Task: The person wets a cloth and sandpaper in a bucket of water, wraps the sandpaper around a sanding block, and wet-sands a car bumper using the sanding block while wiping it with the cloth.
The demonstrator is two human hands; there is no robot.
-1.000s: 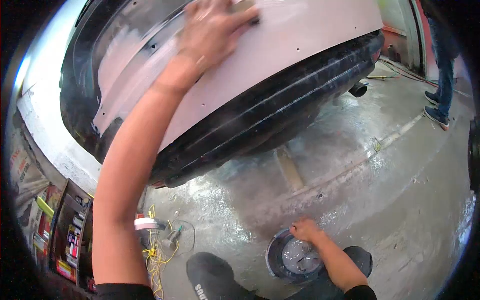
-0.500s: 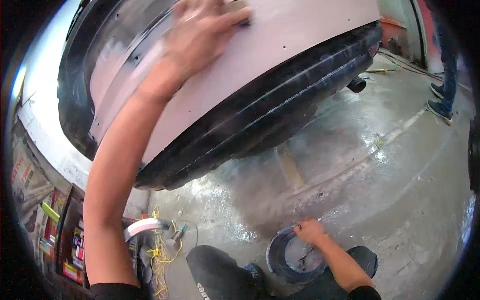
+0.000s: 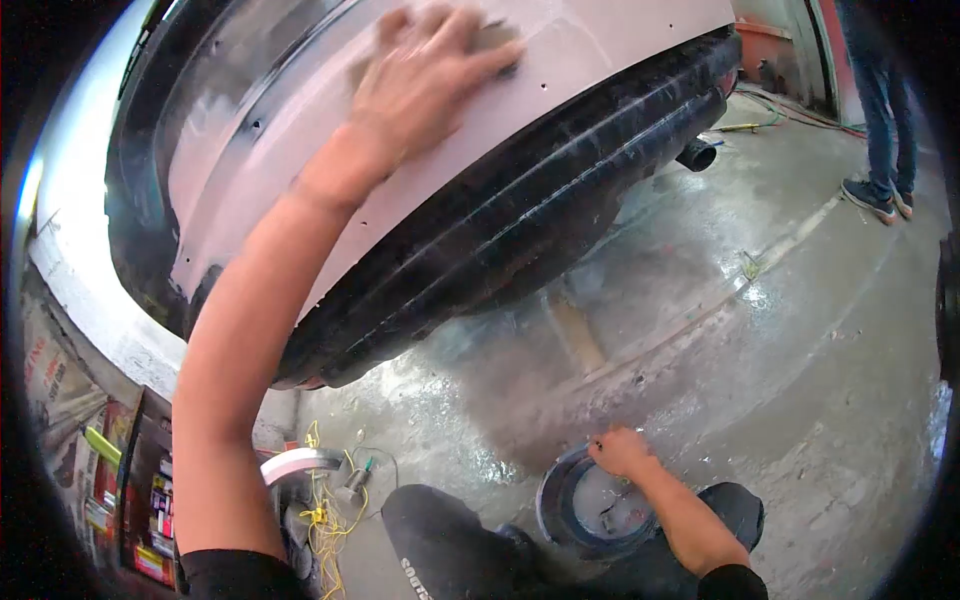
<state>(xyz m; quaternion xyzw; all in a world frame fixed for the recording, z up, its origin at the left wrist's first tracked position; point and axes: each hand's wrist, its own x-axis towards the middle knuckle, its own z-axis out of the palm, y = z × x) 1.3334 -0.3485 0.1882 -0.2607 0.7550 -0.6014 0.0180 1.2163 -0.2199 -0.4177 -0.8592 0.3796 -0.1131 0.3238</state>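
Observation:
My left hand [image 3: 425,90], smeared by motion, presses a flat greyish-brown sanding pad [image 3: 497,42] against the pale pink car bumper [image 3: 540,120]. The fingers lie over the pad and cover most of it. Below the painted part runs the bumper's black lower trim [image 3: 520,210]. Down between my knees stands a dark bucket [image 3: 548,505] with cloudy water inside. My right hand [image 3: 622,452] is closed on its far rim; the fingertips are partly hidden.
A shelf box of small packets [image 3: 150,500] stands at lower left, near a tangled yellow cord [image 3: 325,530]. The floor [image 3: 780,400] is wet. An exhaust pipe [image 3: 697,155] sticks out under the bumper. At upper right stands another person's legs [image 3: 885,130], with hoses [image 3: 790,108] behind.
My left hand has slid slightly right and down over the bumper with the sanding pad. The view has shifted a little. My right hand stays at the bucket rim.

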